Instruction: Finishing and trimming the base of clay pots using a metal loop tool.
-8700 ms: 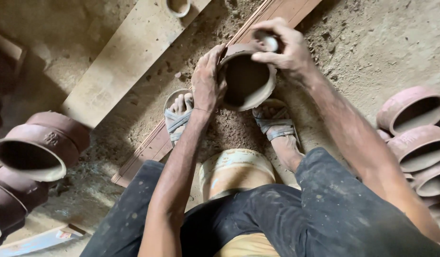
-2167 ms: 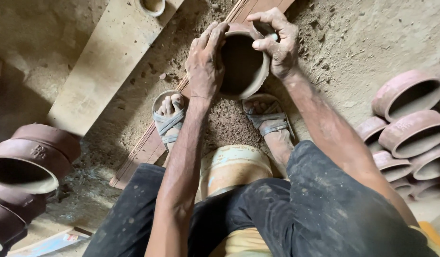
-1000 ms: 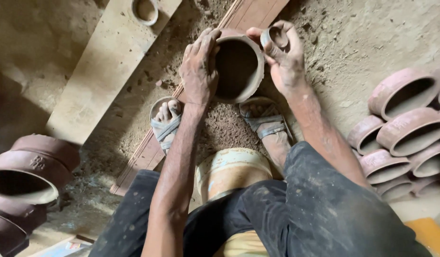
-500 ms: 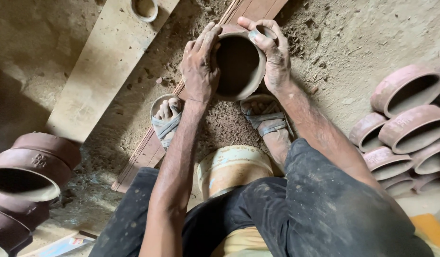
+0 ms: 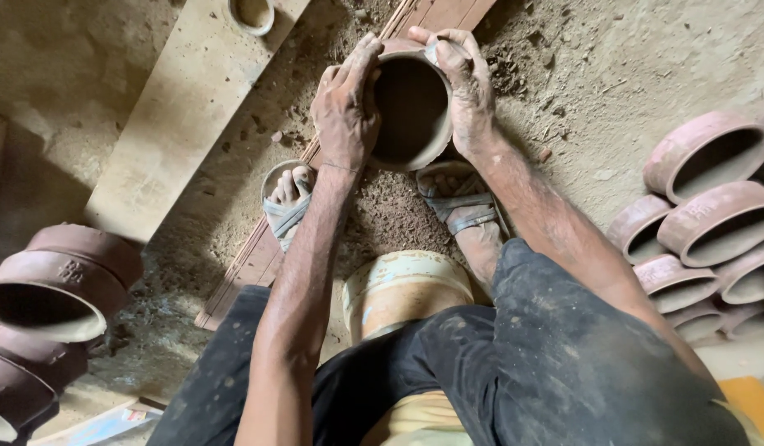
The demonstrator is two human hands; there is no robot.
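Note:
I hold a dark brown clay pot (image 5: 411, 111) in front of me, its open mouth tipped toward the camera. My left hand (image 5: 345, 103) grips the pot's left rim and wall. On the right rim rests my right hand (image 5: 464, 83), fingers curled over the edge and pinching a small pale piece against it. The pot hangs above my two sandalled feet and a heap of crumbly clay shavings (image 5: 386, 219) on the ground.
A pale bucket (image 5: 406, 289) stands between my legs. Stacked brown clay pots lie at the left (image 5: 59, 281) and at the right (image 5: 712, 215). A long wooden plank (image 5: 192, 107) carries a small clay ring (image 5: 251, 12); a narrower board (image 5: 258, 256) runs under my left foot.
The pot has turned a little in my hands over the last seconds. My right hand moved from beside the rim back onto it, fingers now curled over the edge.

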